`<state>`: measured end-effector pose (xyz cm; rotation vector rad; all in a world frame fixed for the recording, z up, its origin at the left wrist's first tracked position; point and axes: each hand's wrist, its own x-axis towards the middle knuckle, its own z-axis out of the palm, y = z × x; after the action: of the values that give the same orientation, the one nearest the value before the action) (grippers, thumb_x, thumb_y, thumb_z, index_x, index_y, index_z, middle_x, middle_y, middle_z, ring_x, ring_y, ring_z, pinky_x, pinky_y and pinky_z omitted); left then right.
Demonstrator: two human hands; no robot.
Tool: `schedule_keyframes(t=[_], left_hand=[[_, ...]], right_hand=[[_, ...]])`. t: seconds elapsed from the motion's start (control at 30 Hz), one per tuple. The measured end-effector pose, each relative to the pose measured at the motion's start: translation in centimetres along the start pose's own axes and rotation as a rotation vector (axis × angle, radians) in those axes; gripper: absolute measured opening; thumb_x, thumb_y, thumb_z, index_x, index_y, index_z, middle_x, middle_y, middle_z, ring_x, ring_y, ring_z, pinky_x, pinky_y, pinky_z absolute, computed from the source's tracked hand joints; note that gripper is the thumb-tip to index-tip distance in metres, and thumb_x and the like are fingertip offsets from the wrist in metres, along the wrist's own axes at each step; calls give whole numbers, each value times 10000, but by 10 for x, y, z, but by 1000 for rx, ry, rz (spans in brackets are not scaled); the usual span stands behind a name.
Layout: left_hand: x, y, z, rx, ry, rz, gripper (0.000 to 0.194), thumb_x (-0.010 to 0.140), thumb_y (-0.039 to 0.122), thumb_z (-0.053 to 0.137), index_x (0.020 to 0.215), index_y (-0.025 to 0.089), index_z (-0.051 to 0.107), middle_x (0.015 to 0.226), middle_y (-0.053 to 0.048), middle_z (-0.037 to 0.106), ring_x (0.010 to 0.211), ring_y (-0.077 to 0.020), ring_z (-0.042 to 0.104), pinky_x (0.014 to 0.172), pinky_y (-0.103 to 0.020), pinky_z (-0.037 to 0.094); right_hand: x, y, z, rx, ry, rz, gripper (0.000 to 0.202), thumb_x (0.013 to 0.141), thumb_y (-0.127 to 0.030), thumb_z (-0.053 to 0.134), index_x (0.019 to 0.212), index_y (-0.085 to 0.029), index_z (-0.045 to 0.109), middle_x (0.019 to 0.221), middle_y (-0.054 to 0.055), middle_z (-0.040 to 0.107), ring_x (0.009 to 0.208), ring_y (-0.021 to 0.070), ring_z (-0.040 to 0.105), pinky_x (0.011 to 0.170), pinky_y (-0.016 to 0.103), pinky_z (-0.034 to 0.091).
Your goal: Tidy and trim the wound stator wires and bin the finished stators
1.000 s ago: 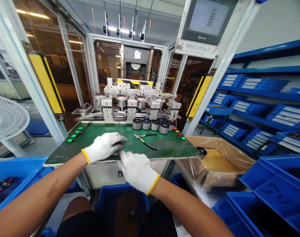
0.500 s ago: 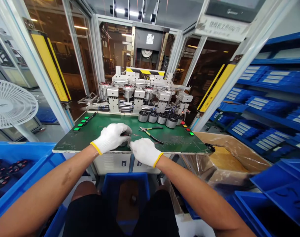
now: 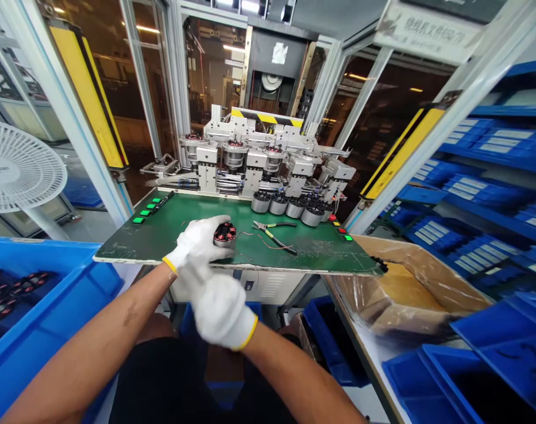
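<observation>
White-knit-gloved R hand is now drawn down & back from the grey, red-copper-wound metal cylinder, too blurred to tell if it grips anything. Matching-gloved L hand clamps that cylinder nr the front edge of the flat green benchtop, prob. to steady it; green-and-black-handled metal pliers lie to its right, prob. for quick reach.

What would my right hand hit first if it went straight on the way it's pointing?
Probably your left hand, near its wrist; the right hand overlaps it in view, but blur leaves any gap or touch unclear.
</observation>
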<state>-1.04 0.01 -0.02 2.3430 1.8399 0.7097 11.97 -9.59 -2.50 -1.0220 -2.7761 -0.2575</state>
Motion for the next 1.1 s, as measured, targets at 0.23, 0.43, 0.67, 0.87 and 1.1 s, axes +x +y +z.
schedule_keyframes(t=[0.23,0.43,0.67,0.87,1.1], left_hand=[[-2,4,-4,6,34,13,628,666,398,632,1274,281,525,1139,-58,681,1046,-297,634,830,-349,505],[-2,4,-5,20,42,3,646,642,417,647,1268,298,536,1107,-56,695,997,-319,649,769,-365,506],[-4,3,-6,-2,49,17,650,633,475,655,1252,306,545,1107,-55,694,980,-323,649,779,-381,503],[-3,0,-6,-18,35,42,640,641,477,638,1252,316,536,1096,-52,697,981,-320,652,766,-376,508],[-2,-1,-4,-20,12,11,696,603,532,659,1260,349,522,1084,-32,692,975,-308,653,766,-358,507]], right_hand=[[35,61,20,-157,208,567,479,1011,-292,223,1464,-173,325,1500,165,286,796,177,631,739,273,503],[45,48,18,-187,238,781,405,1021,-304,236,1346,-202,457,1184,148,558,767,204,624,629,281,500],[44,51,7,-196,168,821,435,1001,-282,315,1418,-176,374,845,109,609,700,226,632,621,293,487],[39,65,-3,618,320,766,423,923,-271,404,1337,-214,470,680,11,571,604,173,560,602,259,462],[32,91,-11,1146,278,739,433,887,-251,395,1307,-158,442,751,14,554,460,97,414,453,202,345]])
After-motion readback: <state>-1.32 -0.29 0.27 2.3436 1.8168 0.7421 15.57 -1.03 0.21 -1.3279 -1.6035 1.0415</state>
